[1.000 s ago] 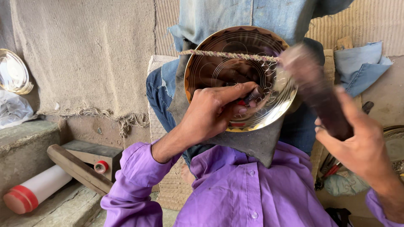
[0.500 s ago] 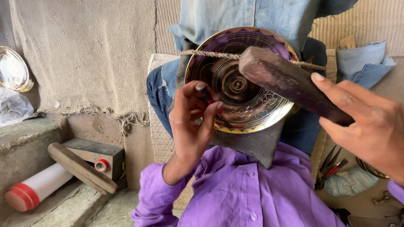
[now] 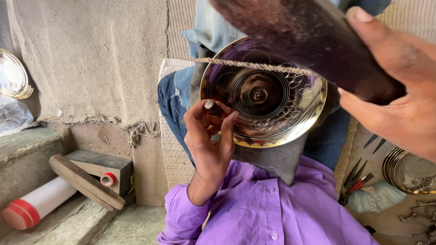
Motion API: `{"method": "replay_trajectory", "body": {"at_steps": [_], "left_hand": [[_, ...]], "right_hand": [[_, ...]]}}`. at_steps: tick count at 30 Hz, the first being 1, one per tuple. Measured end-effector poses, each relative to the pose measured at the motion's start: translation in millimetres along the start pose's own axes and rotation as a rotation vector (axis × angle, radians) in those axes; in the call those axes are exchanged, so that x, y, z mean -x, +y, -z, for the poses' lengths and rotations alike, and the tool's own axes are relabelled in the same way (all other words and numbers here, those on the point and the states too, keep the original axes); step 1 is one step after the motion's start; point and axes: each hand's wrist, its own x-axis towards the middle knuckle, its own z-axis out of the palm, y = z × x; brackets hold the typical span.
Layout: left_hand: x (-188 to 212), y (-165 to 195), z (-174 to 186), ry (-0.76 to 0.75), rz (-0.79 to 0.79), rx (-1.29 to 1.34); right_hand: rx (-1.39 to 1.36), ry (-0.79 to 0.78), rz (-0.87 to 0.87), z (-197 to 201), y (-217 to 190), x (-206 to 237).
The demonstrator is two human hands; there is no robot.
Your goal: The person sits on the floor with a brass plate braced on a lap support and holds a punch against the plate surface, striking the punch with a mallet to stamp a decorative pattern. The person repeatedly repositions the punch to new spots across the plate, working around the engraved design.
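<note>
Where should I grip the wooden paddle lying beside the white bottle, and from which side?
Probably at the upper left end of the wooden paddle, coming from above. That end sits raised on the dark block and looks free, while the lower right end rests low on the ledge.

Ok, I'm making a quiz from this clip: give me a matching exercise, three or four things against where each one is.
Things:
1. brass plate
2. dark wooden mallet
3. white tube with red cap
4. stack of plates

Places:
a. lower left, on the stone step
b. in the right hand
c. far right, on the floor
d. centre, under a cord, by the left hand

Pairs: 1-d, 2-b, 3-a, 4-c
</note>
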Motion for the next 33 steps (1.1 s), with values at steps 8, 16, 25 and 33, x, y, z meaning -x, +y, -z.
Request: {"method": "replay_trajectory", "body": {"at_steps": [8, 16, 25, 33], "left_hand": [[-12.8, 4.0, 3.3, -0.166, -0.01, -0.03], [-8.3, -1.9, 9.2, -0.281, -0.104, -0.106], [-14.8, 1.2, 10.8, -0.308, -0.08, -0.101], [-28.1, 4.9, 10.0, -0.458, -0.133, -0.027]], "right_hand": [[0.192, -0.322, -0.172, -6.8, 16.5, 1.0], [0.007, -0.091, -0.169, -22.6, 28.6, 35.6], [-0.024, -0.205, -0.281, -18.8, 23.9, 38.0], [0.128, -0.309, -0.357, -27.2, 29.4, 52.1]]}}
